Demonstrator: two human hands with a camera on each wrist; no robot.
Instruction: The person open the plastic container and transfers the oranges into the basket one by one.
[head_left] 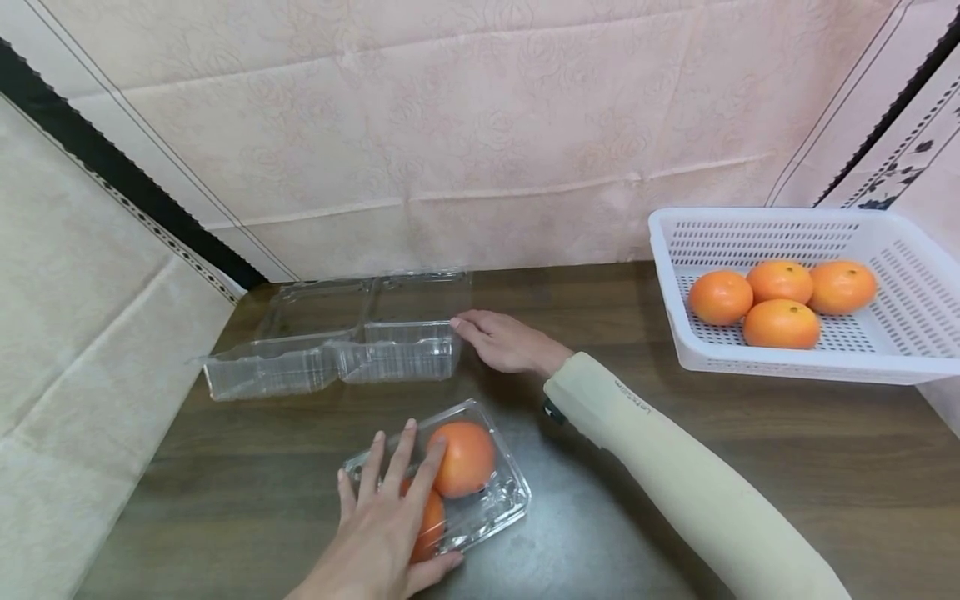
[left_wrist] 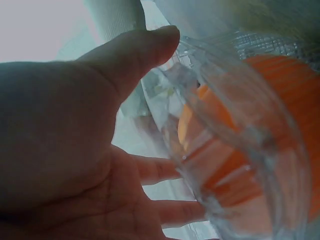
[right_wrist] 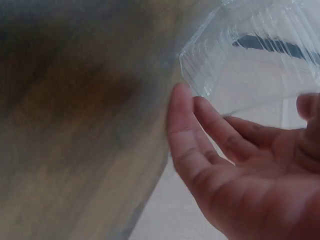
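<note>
A clear plastic clamshell box (head_left: 495, 518) with two oranges (head_left: 467, 458) inside stands on the table near the front. My left hand (head_left: 386, 517) rests over its left part with fingers spread and straight, partly covering one orange. In the left wrist view the thumb (left_wrist: 162, 42) lies at the box's rim. Behind it are two more clear plastic boxes (head_left: 397, 354), side by side with lids raised at the back and no fruit in them. My right hand (head_left: 506, 340) is at their right end, fingertips right at the upper corner. In the right wrist view its fingers (right_wrist: 185, 125) are loosely bent.
A white perforated basket (head_left: 795, 364) holding several oranges (head_left: 780, 323) stands at the back right of the wooden table (head_left: 247, 492). Patterned cloth (head_left: 480, 142) hangs behind the table and along the left side. My right forearm crosses the table's right half.
</note>
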